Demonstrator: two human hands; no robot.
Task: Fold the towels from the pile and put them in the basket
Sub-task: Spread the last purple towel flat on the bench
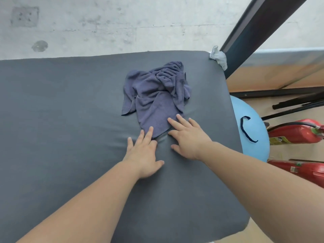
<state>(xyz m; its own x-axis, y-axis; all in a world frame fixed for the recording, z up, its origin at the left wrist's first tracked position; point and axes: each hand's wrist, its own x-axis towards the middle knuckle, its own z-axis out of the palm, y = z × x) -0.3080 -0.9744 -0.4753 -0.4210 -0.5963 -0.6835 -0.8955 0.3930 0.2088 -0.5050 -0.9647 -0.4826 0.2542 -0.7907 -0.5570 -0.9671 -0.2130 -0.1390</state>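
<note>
Both hands flat, fingers spread: left hand (142, 156) and right hand (188, 139) pin the crumpled towel's (156, 95) near corner, probably to spread it out; blue basket (252, 130) waits right.

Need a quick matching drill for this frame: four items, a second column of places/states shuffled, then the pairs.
Items:
1. crumpled blue-grey microfibre towel
2. light blue round basket
3. red fire extinguishers
4. left hand

Places/states:
A. lying on the floor at far right
B. flat and open, fingers touching the towel's near corner
C. unfolded, mid dark grey padded table
D. off the table's right edge, dark strap inside

Pairs: 1-C, 2-D, 3-A, 4-B
</note>
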